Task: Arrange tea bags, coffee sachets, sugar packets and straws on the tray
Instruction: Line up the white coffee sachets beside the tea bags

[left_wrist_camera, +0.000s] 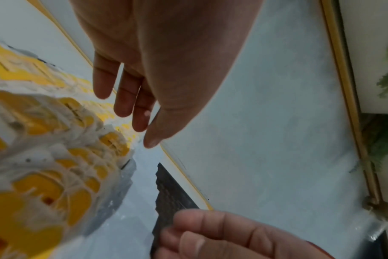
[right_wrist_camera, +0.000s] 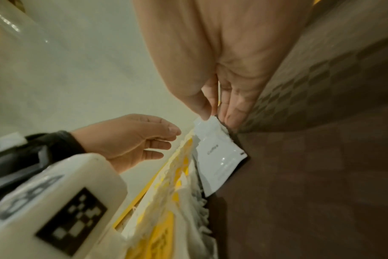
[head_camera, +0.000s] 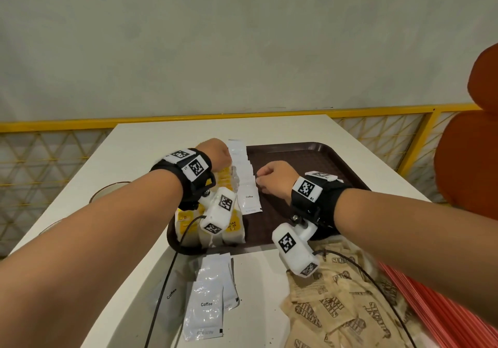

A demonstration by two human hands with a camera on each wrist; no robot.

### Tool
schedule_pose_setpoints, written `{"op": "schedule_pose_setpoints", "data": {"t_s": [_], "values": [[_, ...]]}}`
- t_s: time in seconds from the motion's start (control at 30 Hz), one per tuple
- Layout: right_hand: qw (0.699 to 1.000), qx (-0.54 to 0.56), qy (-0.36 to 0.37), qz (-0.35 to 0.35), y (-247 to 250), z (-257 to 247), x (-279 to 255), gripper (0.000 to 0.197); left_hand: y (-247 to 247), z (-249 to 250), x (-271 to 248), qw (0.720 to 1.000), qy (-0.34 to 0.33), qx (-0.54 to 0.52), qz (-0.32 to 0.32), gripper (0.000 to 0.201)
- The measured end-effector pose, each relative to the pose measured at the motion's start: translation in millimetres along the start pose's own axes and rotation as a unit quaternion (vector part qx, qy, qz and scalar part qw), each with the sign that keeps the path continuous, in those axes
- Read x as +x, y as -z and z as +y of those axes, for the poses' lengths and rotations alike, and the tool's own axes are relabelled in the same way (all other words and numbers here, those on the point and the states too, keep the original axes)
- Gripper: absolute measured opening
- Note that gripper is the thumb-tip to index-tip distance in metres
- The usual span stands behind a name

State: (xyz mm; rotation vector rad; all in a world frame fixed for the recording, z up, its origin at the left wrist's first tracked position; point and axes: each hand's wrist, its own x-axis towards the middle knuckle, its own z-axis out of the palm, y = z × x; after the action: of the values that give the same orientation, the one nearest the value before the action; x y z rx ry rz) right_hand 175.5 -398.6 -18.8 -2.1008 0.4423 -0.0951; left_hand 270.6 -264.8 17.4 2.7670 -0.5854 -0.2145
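Tray (head_camera: 336, 156) holding tea bags (head_camera: 231, 229), coffee sachets (head_camera: 249, 199); right hand (head_camera: 275, 177) pinching sachet row, left hand (head_camera: 215, 153) hovering relaxed.

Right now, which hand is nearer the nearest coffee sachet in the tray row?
Right. The right hand pinches a sachet beside that coffee sachet; the left hand hovers farther up the row.

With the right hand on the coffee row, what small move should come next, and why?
Probably let go: the right hand pinches the top edge of a coffee sachet already lying in the row on the tray. Then fetch another from the loose sachets on the table.
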Motion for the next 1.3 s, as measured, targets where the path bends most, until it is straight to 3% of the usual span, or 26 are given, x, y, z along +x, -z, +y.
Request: {"op": "schedule_pose_setpoints", "data": {"t_s": [0.07,0.17,0.3,0.4,0.53,0.67,0.77,1.0,1.3], "values": [[1.0,0.002,-0.002,-0.012,-5,-2,9,0.03,3,-3,1,0.999,0.021,-0.033,0.009,0.029],[0.999,-0.002,-0.02,-0.044,-15,-9,11,0.041,5,-5,-2,0.996,0.046,-0.08,0.02,0.032],[0.997,-0.04,-0.018,-0.056,-30,-17,11,0.025,-1,-13,-2,0.988,0.08,-0.133,0.023,0.036],[0.999,-0.034,-0.008,-0.038,-35,-13,15,0.034,-6,-15,-5,0.979,0.11,-0.17,0.003,0.052],[1.0,-0.026,0.005,-0.012,-31,-10,14,0.024,-15,-17,-9,0.964,0.131,-0.23,-0.001,0.054],[1.0,-0.009,0.0,0.005,-29,-11,16,0.027,-22,-31,0,0.963,0.165,-0.211,0.03,0.066],[1.0,0.006,-0.017,-0.007,-28,-14,21,0.027,-23,-39,6,0.966,0.174,-0.186,0.05,0.062],[0.999,0.003,-0.039,-0.027,-29,-17,29,0.051,-23,-42,8,0.962,0.174,-0.21,0.02,0.072],[0.998,-0.049,-0.022,-0.021,-22,-20,46,0.037,-25,-51,22,0.967,0.167,-0.19,0.029,0.072]]}}
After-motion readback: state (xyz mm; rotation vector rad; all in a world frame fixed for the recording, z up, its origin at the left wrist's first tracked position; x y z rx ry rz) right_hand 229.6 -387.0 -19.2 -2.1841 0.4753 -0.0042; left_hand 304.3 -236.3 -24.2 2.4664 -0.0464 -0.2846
